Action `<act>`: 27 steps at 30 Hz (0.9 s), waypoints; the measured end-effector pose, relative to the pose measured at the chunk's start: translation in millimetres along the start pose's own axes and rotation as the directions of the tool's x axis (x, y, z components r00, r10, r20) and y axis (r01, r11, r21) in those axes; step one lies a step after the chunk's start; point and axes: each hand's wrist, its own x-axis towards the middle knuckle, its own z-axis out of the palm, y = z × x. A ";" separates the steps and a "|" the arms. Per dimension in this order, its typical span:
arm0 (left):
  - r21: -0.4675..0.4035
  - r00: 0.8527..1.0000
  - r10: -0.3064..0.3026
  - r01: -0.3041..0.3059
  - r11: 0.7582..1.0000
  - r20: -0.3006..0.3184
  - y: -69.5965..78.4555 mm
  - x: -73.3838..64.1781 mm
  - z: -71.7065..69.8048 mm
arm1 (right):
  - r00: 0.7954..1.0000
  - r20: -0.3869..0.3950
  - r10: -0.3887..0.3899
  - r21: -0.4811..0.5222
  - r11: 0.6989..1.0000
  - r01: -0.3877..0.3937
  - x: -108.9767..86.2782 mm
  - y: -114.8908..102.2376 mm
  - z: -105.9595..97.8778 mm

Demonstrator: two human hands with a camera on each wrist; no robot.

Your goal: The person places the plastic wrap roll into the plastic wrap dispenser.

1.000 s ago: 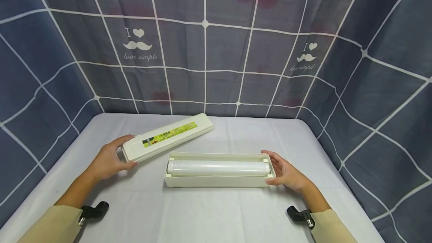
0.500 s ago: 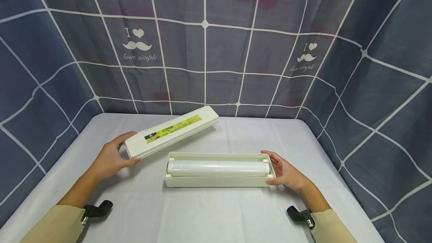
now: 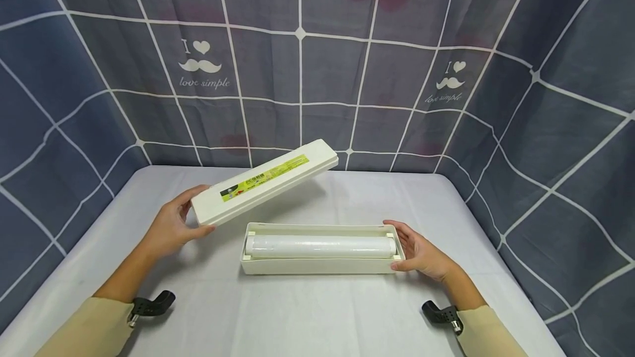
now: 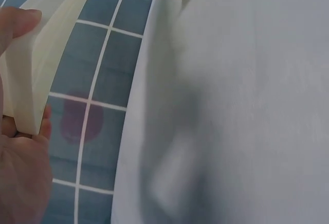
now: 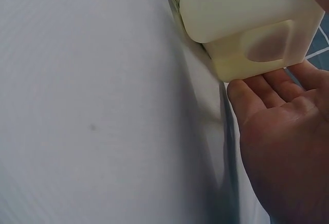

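Observation:
My left hand (image 3: 171,223) grips the near-left end of a long white lid (image 3: 265,183) with a green and yellow label. The lid is raised above the table, tilted with its right end higher. In the left wrist view the thumb presses one side of the lid (image 4: 43,54) and fingers wrap the other. An open white cling film box (image 3: 317,266) rests on the table, a roll of cling film (image 3: 319,247) lying inside it. My right hand (image 3: 421,255) holds the right end of the box, thumb at the front and fingers behind. In the right wrist view the box end (image 5: 257,54) shows an oval mark.
A white cloth (image 3: 317,313) covers the table. Dark grey-blue curtains (image 3: 327,70) with white grid lines stand behind it and along both sides. Black camera mounts (image 3: 154,304) sit at both wrists.
My left hand has lifted the lid and moved it to the right, its right end rising most. The right hand and the box have stayed in place.

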 end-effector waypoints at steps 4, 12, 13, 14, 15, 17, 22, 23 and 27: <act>-0.017 1.000 0.008 -0.008 1.000 0.009 5.2 3.7 5.0 | 1.000 0.003 -0.004 -0.007 1.000 0.004 -0.1 0.7 -0.9; -0.066 0.999 0.035 -0.034 0.997 0.017 14.1 9.3 16.2 | 1.000 -0.005 0.024 -0.022 0.999 -0.024 0.7 -0.7 0.3; -0.079 0.999 0.039 -0.038 0.996 0.018 15.3 9.8 17.6 | 1.000 -0.005 0.026 -0.023 0.999 -0.026 0.7 -0.8 0.2; -0.091 0.999 0.044 -0.042 0.995 0.018 16.4 10.1 19.1 | 1.000 -0.005 0.026 -0.024 0.999 -0.026 0.8 -0.8 -0.1; -0.101 0.999 0.046 -0.044 0.994 0.018 17.3 10.3 20.4 | 1.000 -0.005 0.025 -0.024 0.999 -0.025 0.9 -0.9 -0.4; -0.121 0.998 0.055 -0.052 0.991 0.018 19.0 10.4 22.9 | 1.000 -0.005 0.028 -0.022 0.999 -0.028 1.3 -0.9 -1.2; -0.193 0.996 0.083 -0.075 0.978 0.035 22.8 9.4 28.1 | 1.000 0.009 0.003 -0.018 1.000 -0.003 2.5 -0.7 -2.4; -0.206 0.995 0.089 -0.079 0.975 0.043 23.5 9.1 29.0 | 1.000 0.011 -0.002 -0.019 1.000 0.002 2.6 -0.9 -2.5; -0.240 0.991 0.117 -0.099 0.966 0.064 25.7 7.4 33.0 | 1.000 0.009 -0.005 -0.023 1.000 0.005 2.2 -2.8 -2.7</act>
